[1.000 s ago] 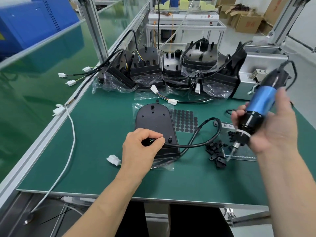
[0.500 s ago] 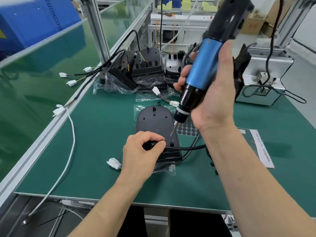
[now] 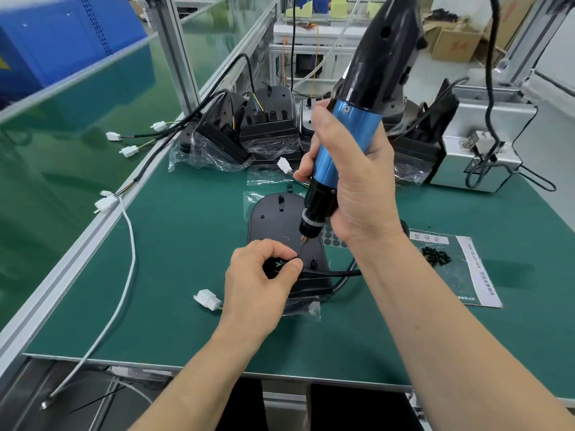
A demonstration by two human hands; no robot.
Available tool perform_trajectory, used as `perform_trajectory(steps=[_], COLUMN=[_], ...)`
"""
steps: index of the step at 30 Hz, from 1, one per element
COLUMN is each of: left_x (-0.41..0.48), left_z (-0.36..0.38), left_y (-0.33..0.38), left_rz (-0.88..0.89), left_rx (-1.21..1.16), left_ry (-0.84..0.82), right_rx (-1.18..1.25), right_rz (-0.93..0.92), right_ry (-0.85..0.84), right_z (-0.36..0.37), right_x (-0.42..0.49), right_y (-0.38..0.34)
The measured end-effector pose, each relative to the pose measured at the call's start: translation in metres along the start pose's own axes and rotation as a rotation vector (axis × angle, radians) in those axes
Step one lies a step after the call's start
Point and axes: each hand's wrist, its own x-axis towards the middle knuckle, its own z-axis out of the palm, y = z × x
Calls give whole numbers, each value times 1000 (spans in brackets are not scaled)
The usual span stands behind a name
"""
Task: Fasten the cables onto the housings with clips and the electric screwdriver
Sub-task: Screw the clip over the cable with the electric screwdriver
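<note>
Hands: left hand (image 3: 258,281) pinches one cable (image 3: 329,273) on one housing (image 3: 273,219), right hand (image 3: 357,181) grips one screwdriver (image 3: 367,88).

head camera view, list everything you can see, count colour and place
mat: one, green, beneath everything
housing: one, black, flat at the mat's centre
cable: one, black, across the housing's near end
screwdriver: one, blue and black, bit pointing down at the housing
bagged housings: several, black, back of the mat
connectors: several, white, left edge and centre
small parts: a pile, black, on the paper at right
metal box: one, grey, back right
left hand: pinches the cable
right hand: grips the screwdriver
</note>
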Motion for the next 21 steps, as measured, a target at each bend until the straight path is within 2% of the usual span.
perform_trajectory(steps=[9, 21], left_x=[0, -3], left_z=[0, 1], left_y=[-3, 0], left_rz=[-44, -14], left_rx=[-15, -29], left_ry=[13, 17], right_rx=[35, 14], right_rz=[-10, -38], right_ry=[-14, -26], right_z=[2, 4], right_x=[-3, -8], right_y=[3, 0])
